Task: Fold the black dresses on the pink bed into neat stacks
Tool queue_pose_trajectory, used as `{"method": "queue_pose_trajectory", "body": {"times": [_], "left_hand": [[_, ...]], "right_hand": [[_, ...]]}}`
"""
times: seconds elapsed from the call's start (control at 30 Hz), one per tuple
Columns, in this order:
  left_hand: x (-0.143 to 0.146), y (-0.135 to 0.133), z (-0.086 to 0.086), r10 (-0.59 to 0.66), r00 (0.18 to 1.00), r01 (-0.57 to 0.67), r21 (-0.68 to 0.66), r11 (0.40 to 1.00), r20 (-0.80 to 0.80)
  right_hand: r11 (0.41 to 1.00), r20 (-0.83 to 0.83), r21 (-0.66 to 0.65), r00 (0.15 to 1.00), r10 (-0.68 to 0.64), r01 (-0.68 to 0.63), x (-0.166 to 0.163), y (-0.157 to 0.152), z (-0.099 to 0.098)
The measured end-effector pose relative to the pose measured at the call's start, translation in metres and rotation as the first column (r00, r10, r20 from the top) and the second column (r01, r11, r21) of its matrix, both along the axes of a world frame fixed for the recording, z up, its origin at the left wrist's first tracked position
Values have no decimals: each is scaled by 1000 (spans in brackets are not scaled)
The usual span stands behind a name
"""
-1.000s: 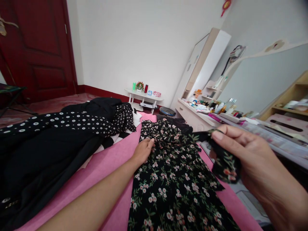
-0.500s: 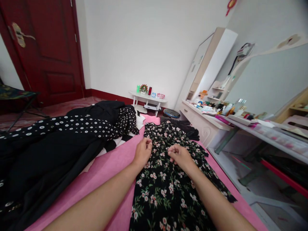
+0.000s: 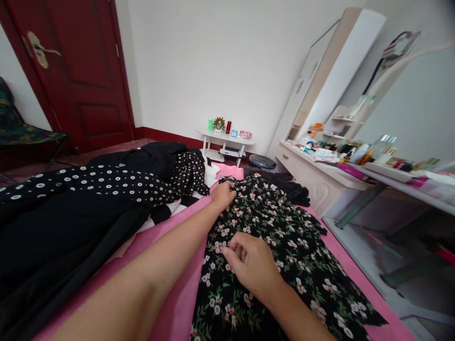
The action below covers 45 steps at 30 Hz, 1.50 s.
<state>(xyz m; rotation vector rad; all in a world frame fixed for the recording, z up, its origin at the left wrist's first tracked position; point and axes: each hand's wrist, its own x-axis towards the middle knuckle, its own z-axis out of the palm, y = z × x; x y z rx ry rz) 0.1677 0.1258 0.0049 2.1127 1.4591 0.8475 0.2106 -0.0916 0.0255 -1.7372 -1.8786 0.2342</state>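
Observation:
A black floral dress (image 3: 270, 227) with pink-white blossoms and green leaves lies spread on the pink bedding (image 3: 177, 289). My left hand (image 3: 223, 194) reaches to its far left edge, near the top, with fingers curled closed on the fabric; the fingertips are partly hidden. Nearer to me, my right hand (image 3: 254, 263) is over the dress's left part. Its fingers are loosely bent, with the thumb apart from them and no cloth visible between. Whether it touches the dress I cannot tell.
Left of the dress lies a heap of black clothes (image 3: 71, 237) with a white-dotted black garment (image 3: 142, 187). Dark clothing (image 3: 295, 189) lies beyond the dress. A cluttered dressing table (image 3: 313, 166) stands right, a small white stand (image 3: 220, 135) at the far wall.
My left hand has moved forward to the dress's upper left edge. My right hand has come back nearer to me and its thumb has spread. The view has turned slightly.

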Motion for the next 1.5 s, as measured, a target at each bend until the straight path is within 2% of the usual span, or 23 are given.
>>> {"method": "queue_pose_trajectory", "body": {"times": [0.07, 0.17, 0.27, 0.37, 0.47, 0.6, 0.77, 0.9, 1.13, 1.33, 1.5], "left_hand": [[6, 4, -6, 51, 999, -51, 16, 999, -8], [10, 6, -10, 113, 993, -113, 24, 993, -22], [10, 6, -7, 128, 990, -128, -6, 992, -64], [8, 8, -2, 83, 995, -86, -68, 994, -51], [4, 10, -2, 48, 999, -47, -100, 994, 12], [-1, 16, -12, 37, 990, -21, -116, 993, 138], [0, 30, -25, 41, 948, -9, -103, 995, 316], [0, 35, -27, 48, 924, -13, -95, 995, 379], [-9, 23, -15, 86, 945, -81, -28, 996, 316], [-8, 9, -8, 69, 992, -76, 64, 995, 107], [1, 13, -2, 6, 998, -8, 23, 1000, 62]], "right_hand": [[996, 108, -71, 993, -45, 53, -7, -1, -2], [992, 240, -84, 968, -75, 98, -11, 0, -4], [991, 286, -70, 954, -92, 116, -11, 2, -5], [992, 291, -41, 951, -103, 120, -10, 5, -7], [990, 235, -43, 964, -124, 137, -7, 7, -10], [985, 80, -20, 983, -167, 169, -6, 7, -10], [983, -67, 112, 988, -138, 145, -7, 2, -7], [987, -114, 120, 989, -94, 108, -8, 0, -9], [996, 4, -58, 998, 64, -64, -10, 1, -9], [995, 4, -77, 998, 70, -70, -10, 0, -7], [991, 43, -90, 994, 98, -94, -12, -1, -10]]}}
